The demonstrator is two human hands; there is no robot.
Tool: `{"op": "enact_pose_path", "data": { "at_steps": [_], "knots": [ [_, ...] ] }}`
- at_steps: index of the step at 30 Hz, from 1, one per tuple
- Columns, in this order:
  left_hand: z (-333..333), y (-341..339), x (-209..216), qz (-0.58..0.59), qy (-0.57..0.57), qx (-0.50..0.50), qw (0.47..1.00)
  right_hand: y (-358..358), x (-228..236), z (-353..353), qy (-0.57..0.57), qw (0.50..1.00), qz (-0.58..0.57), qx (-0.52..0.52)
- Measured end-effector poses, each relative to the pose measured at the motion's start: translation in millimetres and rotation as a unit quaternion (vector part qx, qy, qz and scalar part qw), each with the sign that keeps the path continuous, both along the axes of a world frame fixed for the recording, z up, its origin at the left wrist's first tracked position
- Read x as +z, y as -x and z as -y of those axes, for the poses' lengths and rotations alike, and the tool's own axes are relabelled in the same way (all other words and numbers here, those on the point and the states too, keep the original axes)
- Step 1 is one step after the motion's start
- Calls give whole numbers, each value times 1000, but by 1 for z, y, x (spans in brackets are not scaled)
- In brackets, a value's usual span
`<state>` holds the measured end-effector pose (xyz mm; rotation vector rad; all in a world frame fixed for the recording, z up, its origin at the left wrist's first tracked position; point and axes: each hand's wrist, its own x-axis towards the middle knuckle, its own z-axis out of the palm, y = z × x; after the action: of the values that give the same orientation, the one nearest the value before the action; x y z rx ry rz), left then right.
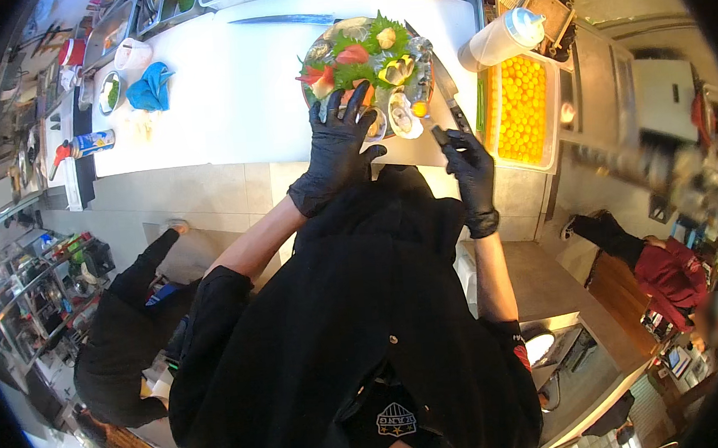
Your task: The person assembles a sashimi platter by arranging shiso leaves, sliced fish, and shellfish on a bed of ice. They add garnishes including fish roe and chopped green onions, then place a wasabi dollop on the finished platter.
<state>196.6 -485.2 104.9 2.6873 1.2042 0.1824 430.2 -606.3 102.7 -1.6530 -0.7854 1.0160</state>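
A round platter of ice (424, 53) sits at the white cutting board's front edge, carrying green serrated leaves (340, 75), red and orange fish slices (353, 54), and a yellow flower-like garnish (397, 71). Oysters in the shell (404, 119) line its near side. My left hand (329, 147), black-gloved, reaches over the near left part with its fingers apart; nothing shows in them. Close to the platter's near right, my right hand (470, 170), also gloved, pinches a small dark-handled tool (440, 136). By the tool's far end is a small yellow ball (420, 109).
A black-handled knife (458, 115) lies right of the platter; another knife (278, 20) lies behind it. A squeeze bottle (500, 38) and a tub of round orange-yellow fruits (521, 100) stand right. Left are a blue cloth (150, 87) and a torch (87, 145). Other people are nearby.
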Motion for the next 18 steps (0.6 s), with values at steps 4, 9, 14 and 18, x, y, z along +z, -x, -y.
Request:
{"op": "enact_pose_path", "data": {
  "at_steps": [4, 9, 14, 18],
  "knots": [
    [0, -2, -5, -6, -9, -2, 1000, 38, -2, -23, -61, 986, 153, 27],
    [-1, 3, -12, 55, -4, 3, 998, 50, -3, -29, -22, 986, 160, 26],
    [3, 2, -19, 60, -14, 15, 998, 58, -1, -30, -48, 966, 253, 34],
    [5, 1, -25, 36, -31, 25, 999, 58, 6, -32, -48, 957, 283, 45]
  ]
}}
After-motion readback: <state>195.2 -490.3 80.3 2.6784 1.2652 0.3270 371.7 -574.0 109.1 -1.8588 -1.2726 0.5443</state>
